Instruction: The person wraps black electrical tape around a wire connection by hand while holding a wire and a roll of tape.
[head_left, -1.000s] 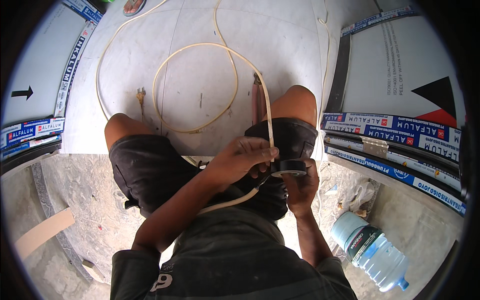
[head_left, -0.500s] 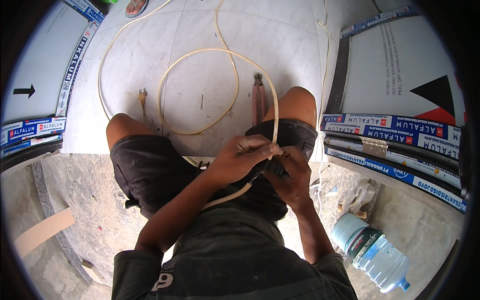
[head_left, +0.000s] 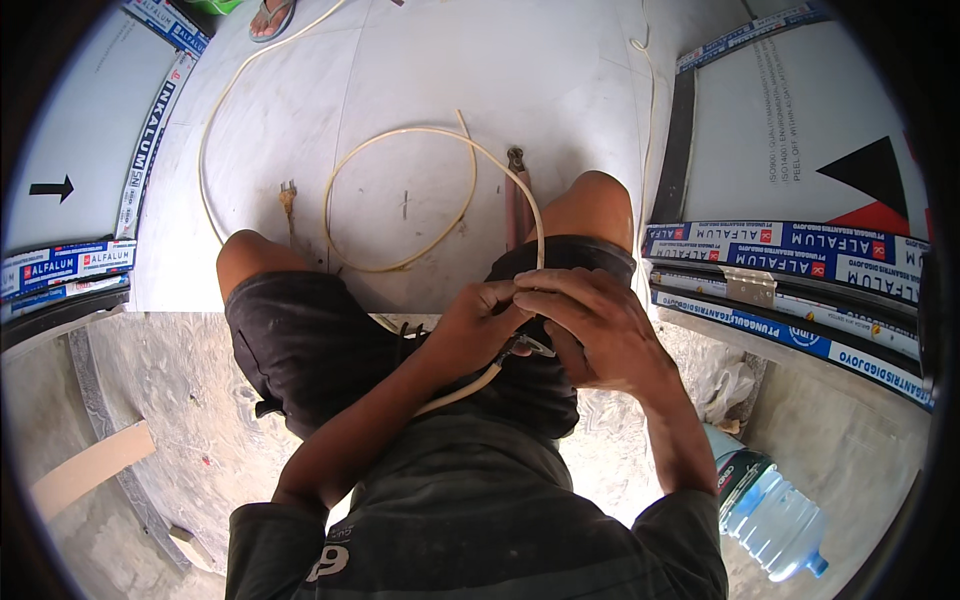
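A cream electrical cable (head_left: 540, 230) curves up from a loose loop on the floor to my hands above my lap. My left hand (head_left: 478, 318) is closed around it, thumb and fingers pinched together. My right hand (head_left: 600, 325) lies against the left one, back upward, its bent fingertips closing over the cable at the same spot. Beneath the hands, a thicker cream cable end (head_left: 468, 390) joins a small dark part (head_left: 520, 346), mostly hidden, whose kind I cannot make out.
Pincers with pinkish handles (head_left: 519, 205) lie on the tiled floor beside my right knee. A two-pin plug (head_left: 288, 200) rests near my left knee. Wrapped panels (head_left: 800, 150) stand on both sides. A large water bottle (head_left: 770, 515) lies at lower right. Someone's sandalled foot (head_left: 270, 18) shows far left.
My right hand has turned back-upward and moved up and left over the left fingertips. The cable stretch from the loop to the top edge is gone; a loose end now shows there.
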